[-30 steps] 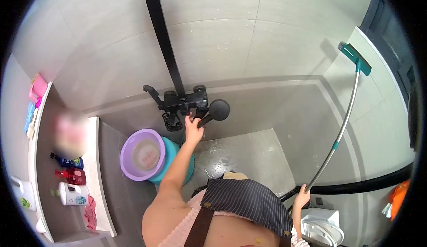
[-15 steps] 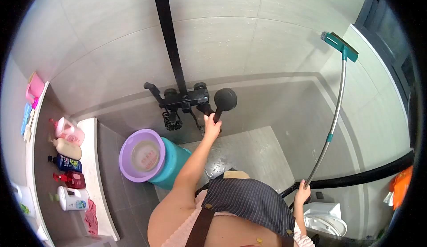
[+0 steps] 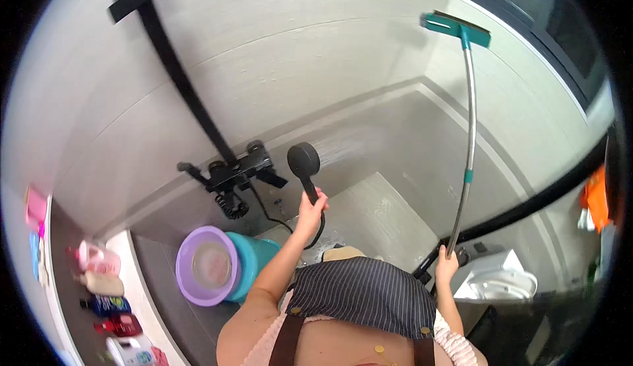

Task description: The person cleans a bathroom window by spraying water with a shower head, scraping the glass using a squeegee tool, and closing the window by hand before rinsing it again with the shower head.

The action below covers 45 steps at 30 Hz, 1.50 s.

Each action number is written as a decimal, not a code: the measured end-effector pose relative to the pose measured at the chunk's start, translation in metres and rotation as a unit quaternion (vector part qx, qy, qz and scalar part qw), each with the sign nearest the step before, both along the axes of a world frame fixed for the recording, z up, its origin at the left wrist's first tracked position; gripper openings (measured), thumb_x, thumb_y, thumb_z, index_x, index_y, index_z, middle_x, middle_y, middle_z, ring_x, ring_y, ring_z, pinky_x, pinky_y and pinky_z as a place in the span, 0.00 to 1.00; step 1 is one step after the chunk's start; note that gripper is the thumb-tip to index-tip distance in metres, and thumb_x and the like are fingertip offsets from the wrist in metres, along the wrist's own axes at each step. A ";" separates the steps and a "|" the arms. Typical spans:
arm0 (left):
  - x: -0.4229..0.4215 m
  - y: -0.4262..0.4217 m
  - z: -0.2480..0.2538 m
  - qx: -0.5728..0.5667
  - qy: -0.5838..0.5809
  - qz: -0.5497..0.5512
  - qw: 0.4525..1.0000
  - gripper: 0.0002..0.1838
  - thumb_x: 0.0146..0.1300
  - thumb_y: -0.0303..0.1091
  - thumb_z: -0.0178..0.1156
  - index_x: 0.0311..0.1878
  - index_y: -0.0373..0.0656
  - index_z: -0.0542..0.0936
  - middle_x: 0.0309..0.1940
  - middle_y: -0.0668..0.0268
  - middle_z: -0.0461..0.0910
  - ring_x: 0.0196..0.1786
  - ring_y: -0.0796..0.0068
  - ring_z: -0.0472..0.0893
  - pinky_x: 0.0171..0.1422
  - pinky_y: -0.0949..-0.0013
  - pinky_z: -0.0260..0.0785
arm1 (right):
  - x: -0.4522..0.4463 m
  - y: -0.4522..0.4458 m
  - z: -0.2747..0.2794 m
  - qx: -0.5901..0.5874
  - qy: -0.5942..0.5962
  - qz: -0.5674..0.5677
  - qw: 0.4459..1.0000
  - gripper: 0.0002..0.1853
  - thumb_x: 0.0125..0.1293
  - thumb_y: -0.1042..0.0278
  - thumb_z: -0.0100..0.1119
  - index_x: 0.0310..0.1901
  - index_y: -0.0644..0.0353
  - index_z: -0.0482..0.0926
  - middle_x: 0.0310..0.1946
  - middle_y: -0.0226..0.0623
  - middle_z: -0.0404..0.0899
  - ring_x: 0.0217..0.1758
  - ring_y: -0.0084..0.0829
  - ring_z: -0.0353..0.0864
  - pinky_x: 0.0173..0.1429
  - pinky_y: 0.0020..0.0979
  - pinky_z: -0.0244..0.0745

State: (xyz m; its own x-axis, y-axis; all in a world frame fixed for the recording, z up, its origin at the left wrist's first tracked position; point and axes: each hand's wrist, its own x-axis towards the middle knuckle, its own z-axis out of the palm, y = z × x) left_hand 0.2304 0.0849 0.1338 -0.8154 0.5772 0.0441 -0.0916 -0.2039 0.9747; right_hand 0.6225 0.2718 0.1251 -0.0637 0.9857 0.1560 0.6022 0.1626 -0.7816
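My left hand [image 3: 311, 213] is closed around the handle of a black shower head [image 3: 304, 160]. The head is lifted, and its hose [image 3: 264, 212] hangs down beside my wrist. Pale streaks mark the grey wall just right of it; whether they are running water I cannot tell. On the right, my right hand [image 3: 447, 267] grips the lower part of the metal pole of a green floor brush with a squeegee edge [image 3: 456, 28]. Its green head is raised near the upper wall and the window corner.
A black mixer tap [image 3: 241, 171] and rail [image 3: 178, 69] are on the wall. Left of me, a purple basin [image 3: 186, 295] with liquid rests on a turquoise bucket [image 3: 254, 260]. Bottles [image 3: 109, 305] line a shelf. At right are a black bar [image 3: 534, 201], a white toilet [image 3: 504, 280] and an orange item [image 3: 597, 198].
My view has swung to the right. My left hand has drawn the shower head away from the mixer tap. My right hand still holds the pole, at much the same spot.
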 end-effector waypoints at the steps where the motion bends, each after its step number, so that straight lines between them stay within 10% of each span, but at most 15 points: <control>1: -0.009 0.011 0.012 0.015 -0.026 -0.017 0.999 0.11 0.67 0.31 0.54 0.50 0.40 0.68 0.32 0.67 0.75 0.31 0.76 0.77 0.38 0.70 0.72 | -0.001 0.001 -0.001 -0.020 -0.005 -0.011 1.000 0.18 0.65 0.57 0.61 0.31 0.67 0.75 0.20 0.37 0.70 0.26 0.27 0.67 0.35 0.33 0.68; 8: -0.013 0.076 0.048 0.088 -0.053 -0.195 0.975 0.08 0.67 0.30 0.54 0.47 0.42 0.69 0.29 0.69 0.75 0.32 0.77 0.77 0.40 0.72 0.72 | -0.015 -0.002 0.011 -0.035 0.060 -0.013 0.998 0.15 0.65 0.61 0.61 0.28 0.60 0.70 0.18 0.26 0.67 0.19 0.20 0.65 0.23 0.28 0.64; 12: 0.049 0.110 0.053 0.025 0.079 -0.291 0.953 0.06 0.62 0.30 0.59 0.39 0.40 0.74 0.27 0.74 0.74 0.30 0.84 0.72 0.36 0.74 0.66 | -0.043 -0.005 0.109 -0.112 0.214 0.106 0.964 0.10 0.70 0.63 0.55 0.35 0.60 0.69 0.22 0.28 0.72 0.18 0.20 0.69 0.21 0.25 0.65; 16: 0.113 0.136 0.049 0.003 0.103 -0.408 0.907 0.06 0.62 0.29 0.59 0.29 0.42 0.74 0.24 0.79 0.68 0.30 0.87 0.66 0.34 0.75 0.60 | -0.044 0.016 0.138 -0.152 0.269 0.143 0.940 0.11 0.72 0.62 0.53 0.43 0.63 0.70 0.34 0.37 0.79 0.31 0.26 0.80 0.35 0.26 0.76; 22: 0.167 0.173 0.032 0.006 0.091 -0.460 0.883 0.07 0.63 0.29 0.61 0.42 0.38 0.78 0.32 0.76 0.77 0.36 0.85 0.72 0.41 0.74 0.67 | -0.053 0.033 0.174 -0.125 0.365 0.303 0.871 0.18 0.74 0.56 0.48 0.51 0.66 0.68 0.50 0.41 0.77 0.54 0.29 0.77 0.61 0.36 0.72; 27: 0.190 0.188 0.039 0.040 0.084 -0.437 0.895 0.15 0.61 0.26 0.62 0.53 0.40 0.78 0.45 0.68 0.82 0.51 0.78 0.77 0.59 0.69 0.69 | -0.042 0.046 0.162 -0.185 0.348 0.322 0.861 0.18 0.74 0.54 0.48 0.52 0.61 0.70 0.46 0.32 0.76 0.50 0.24 0.76 0.55 0.31 0.74; 35: 0.169 0.228 0.022 0.068 0.259 -0.451 0.851 0.20 0.58 0.21 0.63 0.55 0.41 0.77 0.48 0.64 0.81 0.50 0.71 0.80 0.58 0.65 0.72 | -0.021 0.025 0.170 -0.169 0.344 0.274 0.882 0.15 0.74 0.60 0.49 0.54 0.62 0.71 0.49 0.37 0.77 0.50 0.27 0.78 0.52 0.30 0.75; 40: 0.153 0.209 0.076 0.005 0.258 -0.408 0.876 0.15 0.58 0.29 0.66 0.48 0.37 0.79 0.45 0.61 0.82 0.49 0.72 0.80 0.54 0.66 0.72 | -0.007 0.000 0.158 -0.097 0.249 0.161 0.950 0.13 0.71 0.65 0.53 0.49 0.65 0.72 0.34 0.35 0.78 0.30 0.23 0.80 0.32 0.26 0.77; 45: 0.133 0.207 0.101 0.131 0.213 -0.391 0.886 0.34 0.61 0.26 0.60 0.67 0.40 0.54 0.51 0.63 0.72 0.49 0.76 0.75 0.52 0.68 0.71 | 0.012 -0.022 0.099 0.067 0.210 0.025 0.975 0.07 0.68 0.69 0.57 0.41 0.62 0.72 0.21 0.24 0.70 0.18 0.16 0.71 0.22 0.22 0.68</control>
